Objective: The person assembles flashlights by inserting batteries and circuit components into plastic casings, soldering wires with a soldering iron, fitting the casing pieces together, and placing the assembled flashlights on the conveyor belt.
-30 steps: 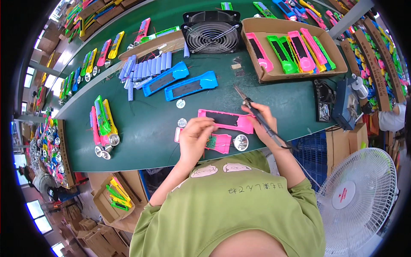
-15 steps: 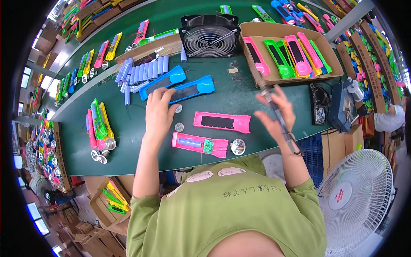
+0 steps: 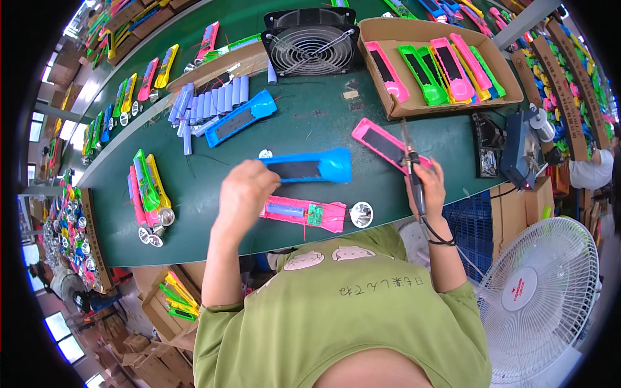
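Blue case (image 3: 336,165) pulled nearer, pink case (image 3: 376,140) shifted to right hand (image 3: 427,189).
Left hand (image 3: 240,194) pinches the blue case's end over green table (image 3: 194,216); right grips soldering iron (image 3: 416,181); shirt (image 3: 343,323) bears dark writing (image 3: 381,287).

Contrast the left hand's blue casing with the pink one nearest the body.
The left hand grips the blue casing; the pink casing lies on the bench. The blue casing shows only a black strip inside; the pink casing holds a cell and green circuit board. Both are long, open shells.
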A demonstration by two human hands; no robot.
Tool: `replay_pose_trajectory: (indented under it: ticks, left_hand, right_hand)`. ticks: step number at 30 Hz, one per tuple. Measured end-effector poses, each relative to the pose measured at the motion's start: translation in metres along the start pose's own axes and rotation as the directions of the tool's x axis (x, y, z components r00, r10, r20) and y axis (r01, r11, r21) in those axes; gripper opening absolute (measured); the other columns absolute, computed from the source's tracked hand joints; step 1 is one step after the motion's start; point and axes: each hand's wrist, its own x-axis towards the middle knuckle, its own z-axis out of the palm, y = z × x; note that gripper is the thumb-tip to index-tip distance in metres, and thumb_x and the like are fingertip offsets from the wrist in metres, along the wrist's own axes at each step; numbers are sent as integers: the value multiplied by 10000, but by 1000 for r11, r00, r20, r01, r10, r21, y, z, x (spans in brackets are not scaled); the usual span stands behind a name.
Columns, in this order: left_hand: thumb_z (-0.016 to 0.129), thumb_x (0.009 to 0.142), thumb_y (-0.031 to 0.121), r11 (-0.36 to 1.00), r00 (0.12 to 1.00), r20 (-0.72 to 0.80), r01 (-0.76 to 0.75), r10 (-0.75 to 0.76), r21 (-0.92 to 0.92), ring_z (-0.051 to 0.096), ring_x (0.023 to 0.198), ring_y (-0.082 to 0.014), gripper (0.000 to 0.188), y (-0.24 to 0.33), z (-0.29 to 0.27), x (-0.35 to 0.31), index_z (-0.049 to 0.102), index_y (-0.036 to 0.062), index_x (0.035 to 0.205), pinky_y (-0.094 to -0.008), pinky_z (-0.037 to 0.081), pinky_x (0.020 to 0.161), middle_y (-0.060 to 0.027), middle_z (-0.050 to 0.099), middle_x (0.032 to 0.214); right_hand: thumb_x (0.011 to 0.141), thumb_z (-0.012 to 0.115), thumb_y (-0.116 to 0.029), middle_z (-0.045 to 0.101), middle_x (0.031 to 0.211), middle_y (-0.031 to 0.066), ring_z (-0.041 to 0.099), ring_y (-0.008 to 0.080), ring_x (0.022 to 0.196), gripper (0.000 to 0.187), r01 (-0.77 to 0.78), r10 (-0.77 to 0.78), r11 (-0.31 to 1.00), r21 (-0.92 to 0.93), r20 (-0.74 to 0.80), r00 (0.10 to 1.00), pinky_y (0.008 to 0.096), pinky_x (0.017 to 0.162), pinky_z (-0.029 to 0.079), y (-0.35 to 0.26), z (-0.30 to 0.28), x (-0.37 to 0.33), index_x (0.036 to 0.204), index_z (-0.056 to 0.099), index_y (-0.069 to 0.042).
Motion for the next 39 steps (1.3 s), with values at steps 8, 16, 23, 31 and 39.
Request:
replay_pose_trajectory:
  ticks: [8, 16, 23, 31, 39]
  left_hand:
    - [574, 729, 11, 943, 991, 134, 55, -11, -329, 576, 834, -262, 182, 46, 24, 4, 623, 10, 904, -333, 459, 717, -115, 603, 902]
    - [590, 756, -19, 735, 990, -30, 80, -136, -673, 600, 854, -191, 225, 63, 47, -19, 631, 22, 974, -270, 485, 723, -120, 586, 949]
    - [604, 711, -77, 822, 905, -174, 254, -388, -510, 610, 652, -183, 111, 47, 38, -18, 619, -10, 799, -269, 459, 540, -82, 575, 747]
    - [605, 681, 11, 988, 984, 115, 142, -134, -60, 558, 707, -271, 85, 11, 26, -9, 628, 38, 758, -348, 451, 619, -91, 559, 721]
    - [578, 696, 63, 996, 953, 290, 80, -84, 28, 525, 754, -264, 34, 9, 34, 9, 605, 45, 684, -361, 429, 683, -90, 539, 696]
  right_hand:
    - [619, 747, -74, 606, 854, 131, 605, 281, 794, 505, 120, -112, 971, 209, -47, 993, 549, 939, 333, -32, -2, 17, 1049, 483, -65]
    - [703, 667, -60, 621, 944, 134, 615, 295, 855, 418, 87, -236, 841, 534, 218, 947, 478, 872, 430, -50, 7, 3, 1079, 483, -58]
    - [716, 626, -25, 632, 958, 91, 599, 322, 915, 373, -82, -112, 816, 572, 296, 949, 403, 886, 440, -46, 7, -1, 1069, 518, -82]
    - [699, 688, -47, 636, 854, 114, 628, 249, 738, 369, -49, -36, 833, 552, 143, 989, 404, 845, 458, -68, 6, 16, 1037, 542, -18]
    - [798, 575, 9, 590, 721, 114, 600, 146, 578, 102, -641, 617, -17, 767, 513, 597, 247, 496, 501, -88, 30, 28, 875, 537, 64]
